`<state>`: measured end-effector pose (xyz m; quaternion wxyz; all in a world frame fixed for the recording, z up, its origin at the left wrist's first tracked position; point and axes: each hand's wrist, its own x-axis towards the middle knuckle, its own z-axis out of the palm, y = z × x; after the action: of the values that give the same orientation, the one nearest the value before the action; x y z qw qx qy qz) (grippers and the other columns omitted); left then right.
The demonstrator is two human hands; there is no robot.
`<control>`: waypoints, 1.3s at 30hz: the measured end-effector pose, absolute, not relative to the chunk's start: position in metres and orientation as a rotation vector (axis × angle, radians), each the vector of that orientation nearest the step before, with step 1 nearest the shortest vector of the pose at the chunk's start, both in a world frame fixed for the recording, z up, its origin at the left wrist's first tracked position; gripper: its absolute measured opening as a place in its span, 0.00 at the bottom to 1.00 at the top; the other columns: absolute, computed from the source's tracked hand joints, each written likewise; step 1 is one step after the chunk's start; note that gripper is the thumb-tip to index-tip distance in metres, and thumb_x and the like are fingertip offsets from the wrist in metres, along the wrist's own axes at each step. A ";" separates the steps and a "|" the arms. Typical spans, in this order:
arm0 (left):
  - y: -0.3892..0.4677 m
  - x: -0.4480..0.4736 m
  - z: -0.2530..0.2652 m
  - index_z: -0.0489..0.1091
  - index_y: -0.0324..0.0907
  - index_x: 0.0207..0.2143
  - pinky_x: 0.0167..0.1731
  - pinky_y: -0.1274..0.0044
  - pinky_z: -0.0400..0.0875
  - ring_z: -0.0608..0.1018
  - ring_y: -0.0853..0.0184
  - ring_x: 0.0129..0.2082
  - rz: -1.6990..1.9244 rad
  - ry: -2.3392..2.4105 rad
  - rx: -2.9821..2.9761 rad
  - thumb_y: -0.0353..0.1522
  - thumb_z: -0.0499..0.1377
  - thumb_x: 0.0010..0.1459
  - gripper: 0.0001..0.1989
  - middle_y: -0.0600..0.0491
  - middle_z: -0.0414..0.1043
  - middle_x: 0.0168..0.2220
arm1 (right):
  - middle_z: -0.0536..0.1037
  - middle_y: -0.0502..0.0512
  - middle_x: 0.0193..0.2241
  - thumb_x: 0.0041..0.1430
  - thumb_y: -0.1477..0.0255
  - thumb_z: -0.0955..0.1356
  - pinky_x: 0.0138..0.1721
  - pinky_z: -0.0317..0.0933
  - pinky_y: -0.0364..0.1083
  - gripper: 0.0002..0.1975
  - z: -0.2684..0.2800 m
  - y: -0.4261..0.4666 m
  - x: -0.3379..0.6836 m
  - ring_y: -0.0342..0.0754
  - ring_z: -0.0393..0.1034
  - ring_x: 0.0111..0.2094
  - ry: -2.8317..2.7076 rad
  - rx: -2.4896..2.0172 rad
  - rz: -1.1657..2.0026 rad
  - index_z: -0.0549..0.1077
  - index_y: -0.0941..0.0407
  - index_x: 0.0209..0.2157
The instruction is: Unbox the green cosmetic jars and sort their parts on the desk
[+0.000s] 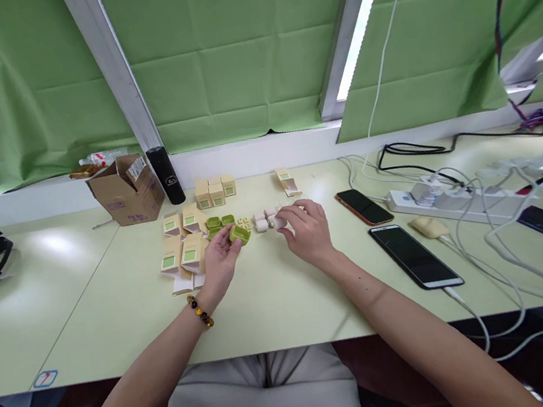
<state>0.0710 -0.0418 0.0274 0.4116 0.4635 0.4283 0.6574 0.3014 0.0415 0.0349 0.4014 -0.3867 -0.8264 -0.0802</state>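
Observation:
My left hand grips a small green open-topped case between thumb and fingers. In my right hand, thumb and fingers close on a small white rounded case, partly hidden by the fingers. Other white rounded cases lie just left of that hand. Several more green cases rest on the table behind my left hand. Tiny yellowish pieces sit between the green and white groups; their kind is too small to make out.
Opened small cartons lie left of my left hand, with closed cartons behind. A cardboard box and black bottle stand near the wall. Phones, a power strip and tangled cables occupy the right side.

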 end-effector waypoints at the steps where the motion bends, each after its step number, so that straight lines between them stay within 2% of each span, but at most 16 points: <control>1: -0.042 0.071 0.027 0.72 0.41 0.57 0.63 0.60 0.71 0.79 0.55 0.58 1.654 1.077 1.174 0.43 0.72 0.57 0.30 0.40 0.78 0.57 | 0.83 0.60 0.49 0.63 0.76 0.68 0.55 0.57 0.60 0.13 0.034 0.043 0.302 0.63 0.66 0.55 -2.127 -1.017 -0.219 0.79 0.54 0.48; 6: -0.041 0.071 0.027 0.71 0.41 0.57 0.63 0.61 0.71 0.79 0.55 0.58 1.653 1.074 1.186 0.43 0.73 0.56 0.31 0.40 0.77 0.57 | 0.85 0.59 0.44 0.59 0.78 0.70 0.52 0.53 0.57 0.11 0.025 0.050 0.302 0.61 0.65 0.53 -2.241 -1.093 -0.308 0.80 0.55 0.43; 18: -0.043 0.072 0.029 0.71 0.41 0.57 0.63 0.61 0.71 0.78 0.55 0.59 1.653 1.057 1.201 0.43 0.73 0.55 0.31 0.40 0.77 0.58 | 0.82 0.62 0.48 0.58 0.77 0.71 0.51 0.54 0.57 0.10 0.014 0.053 0.296 0.63 0.63 0.55 -2.301 -1.152 -0.428 0.82 0.56 0.42; 25: -0.044 0.072 0.028 0.72 0.43 0.59 0.63 0.64 0.70 0.77 0.56 0.60 1.657 0.978 1.218 0.40 0.72 0.57 0.29 0.42 0.76 0.59 | 0.80 0.63 0.51 0.58 0.75 0.70 0.53 0.57 0.58 0.18 0.027 0.043 0.298 0.64 0.64 0.56 -2.173 -1.109 -0.275 0.77 0.56 0.51; 29: -0.047 0.071 0.030 0.71 0.44 0.60 0.62 0.65 0.70 0.76 0.56 0.61 1.630 0.857 1.217 0.39 0.71 0.59 0.29 0.43 0.75 0.60 | 0.79 0.63 0.52 0.61 0.72 0.69 0.57 0.60 0.61 0.21 0.028 0.032 0.293 0.64 0.66 0.56 -1.998 -0.833 -0.114 0.73 0.54 0.57; 32: -0.050 0.070 0.034 0.69 0.44 0.61 0.58 0.65 0.72 0.79 0.56 0.56 1.587 0.768 1.204 0.39 0.71 0.58 0.31 0.42 0.77 0.57 | 0.77 0.62 0.57 0.62 0.71 0.70 0.62 0.59 0.66 0.29 0.027 0.018 0.285 0.65 0.67 0.59 -1.966 -0.573 0.051 0.67 0.50 0.64; 35: -0.052 0.071 0.038 0.68 0.43 0.60 0.51 0.69 0.73 0.82 0.59 0.48 1.532 0.722 1.205 0.40 0.72 0.58 0.30 0.44 0.80 0.49 | 0.73 0.61 0.64 0.62 0.70 0.71 0.65 0.56 0.69 0.37 0.029 0.004 0.278 0.67 0.65 0.65 -2.023 -0.456 0.202 0.59 0.47 0.70; 39: -0.055 0.073 0.040 0.68 0.43 0.54 0.42 0.75 0.71 0.80 0.66 0.38 1.457 0.802 1.289 0.42 0.70 0.61 0.24 0.50 0.79 0.39 | 0.70 0.61 0.67 0.64 0.69 0.70 0.65 0.59 0.70 0.37 0.034 -0.006 0.273 0.65 0.65 0.66 -2.125 -0.399 0.365 0.58 0.46 0.71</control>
<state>0.0733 -0.0549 0.0403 0.4956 0.5321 0.3310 0.6014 0.2725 -0.0062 0.0344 0.4568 -0.1617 -0.8621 0.1480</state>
